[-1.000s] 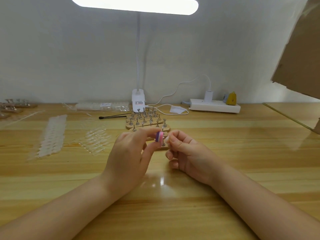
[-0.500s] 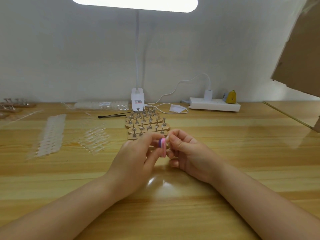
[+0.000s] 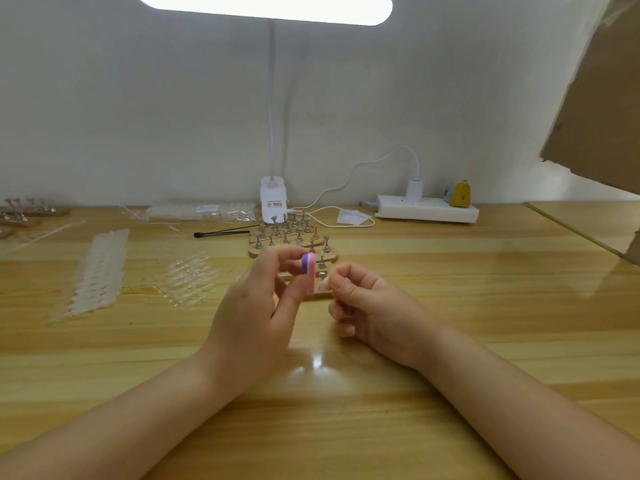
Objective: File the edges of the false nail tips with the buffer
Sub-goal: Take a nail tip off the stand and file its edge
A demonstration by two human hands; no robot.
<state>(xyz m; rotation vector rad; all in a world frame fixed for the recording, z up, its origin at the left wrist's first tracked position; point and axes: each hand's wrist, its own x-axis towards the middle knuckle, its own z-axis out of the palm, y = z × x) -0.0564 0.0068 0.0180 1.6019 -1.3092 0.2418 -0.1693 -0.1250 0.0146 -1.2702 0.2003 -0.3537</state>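
Right now the left hand grips a small buffer, a pink and purple block, between thumb and fingers and holds it upright above the wooden surface. Just beside the buffer, the right hand pinches a pale false nail tip between thumb and forefinger, its other fingers curled under. The tip sits very close to the buffer's pink face; whether the two actually touch I cannot tell from where I stand.

Just behind the buffer stand wooden nail holders studded with little metal pegs. Behind those is the base of a white desk lamp, with a black-tipped tool lying to its left. Well to the left of the buffer, clear strips of nail tips lie flat, and farther left a longer whitish row of tips. A white power strip sits against the wall, to the right of the lamp base.

I'd judge the filing step to be under way on this one tip, with plenty of tips on the strips left to do. The next move calls for short, light strokes of the tip's edge along the pink face, a steady pinch so the thin plastic doesn't flip out, and a turn of the tip to reach its other side.
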